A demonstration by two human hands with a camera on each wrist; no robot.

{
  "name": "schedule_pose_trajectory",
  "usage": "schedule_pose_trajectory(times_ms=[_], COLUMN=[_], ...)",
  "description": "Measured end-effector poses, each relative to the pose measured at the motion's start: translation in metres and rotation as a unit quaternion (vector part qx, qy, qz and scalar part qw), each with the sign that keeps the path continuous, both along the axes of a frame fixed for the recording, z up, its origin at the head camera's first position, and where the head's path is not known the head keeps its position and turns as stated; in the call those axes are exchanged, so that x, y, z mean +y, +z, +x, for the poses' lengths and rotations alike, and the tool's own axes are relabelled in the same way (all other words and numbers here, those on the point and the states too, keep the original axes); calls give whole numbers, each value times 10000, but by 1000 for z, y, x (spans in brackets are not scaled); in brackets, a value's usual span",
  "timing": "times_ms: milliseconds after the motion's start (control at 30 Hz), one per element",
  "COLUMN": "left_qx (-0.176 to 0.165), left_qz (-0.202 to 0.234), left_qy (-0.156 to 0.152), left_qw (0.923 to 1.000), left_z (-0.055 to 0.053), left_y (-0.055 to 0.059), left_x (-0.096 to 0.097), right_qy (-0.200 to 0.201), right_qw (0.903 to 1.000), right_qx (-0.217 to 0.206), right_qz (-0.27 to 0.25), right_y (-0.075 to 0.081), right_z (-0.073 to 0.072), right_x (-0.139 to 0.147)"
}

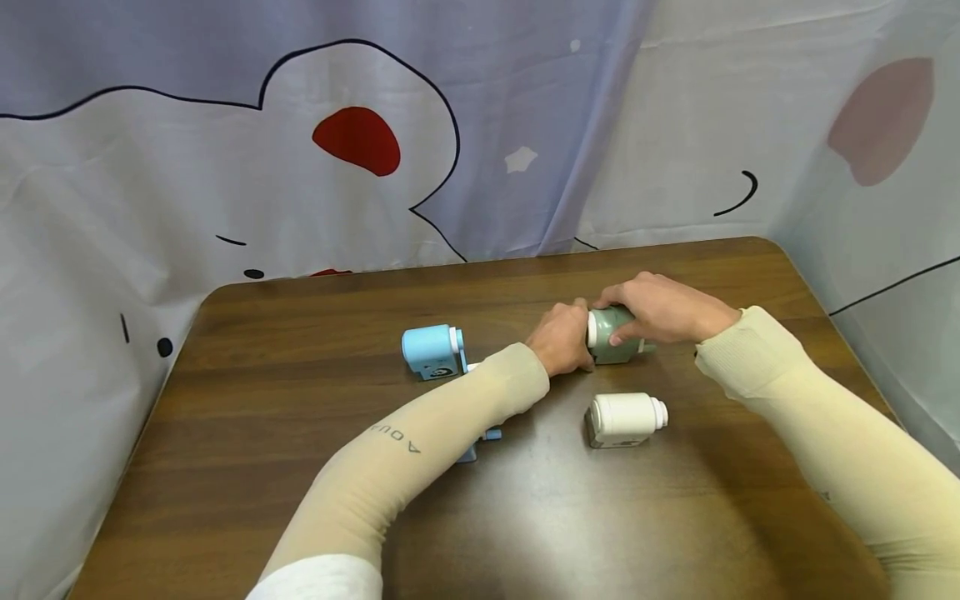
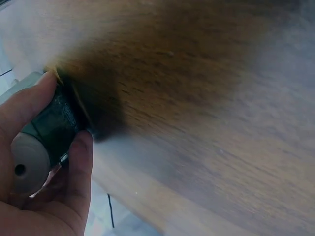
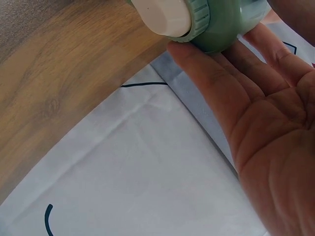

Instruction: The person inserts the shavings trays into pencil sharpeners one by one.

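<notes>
A green hand-crank pencil sharpener [image 1: 615, 352] lies towards the back right of the table. My left hand [image 1: 561, 338] grips its left end, thumb and fingers on opposite edges. In the left wrist view, a pale round disc [image 2: 30, 164] with a dark hole shows inside that hand's grasp. From the other side my right hand [image 1: 666, 308] holds the green body between thumb and fingers. The right wrist view shows a cream knob [image 3: 165, 17] and a ribbed green ring beside the right fingertips; part of the body is hidden by the hand.
A cream sharpener [image 1: 624, 418] lies just in front of the green one. To the left is a light blue sharpener [image 1: 429, 350] with a panda print. Another blue object [image 1: 468, 454] is mostly hidden beneath my left forearm. A patterned curtain [image 1: 525, 125] hangs behind the wooden table [image 1: 300, 375].
</notes>
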State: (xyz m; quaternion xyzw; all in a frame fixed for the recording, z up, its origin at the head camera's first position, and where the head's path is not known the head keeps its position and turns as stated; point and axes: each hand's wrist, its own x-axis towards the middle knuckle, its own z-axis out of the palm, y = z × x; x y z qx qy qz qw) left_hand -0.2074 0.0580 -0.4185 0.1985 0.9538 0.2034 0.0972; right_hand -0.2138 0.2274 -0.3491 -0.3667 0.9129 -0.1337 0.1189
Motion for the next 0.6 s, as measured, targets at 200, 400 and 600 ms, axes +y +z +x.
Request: schedule_pose_trajectory(times_ms=[200, 400, 600], left_qx=[-78, -136, -201], left_qz=[102, 41, -319], left_qy=[-92, -566, -767], left_qw=[9999, 9983, 9963], left_z=[-1, -6, -8], left_y=[-1, 2, 10], left_x=[-1, -7, -12], right_qy=[43, 56, 26], right_qw=[10000, 10000, 10000], right_qx=[50, 72, 2], right_qz=[-18, -29, -43], right_y=[0, 0, 0], right_z=[1, 1, 0], right_x=[-2, -2, -4])
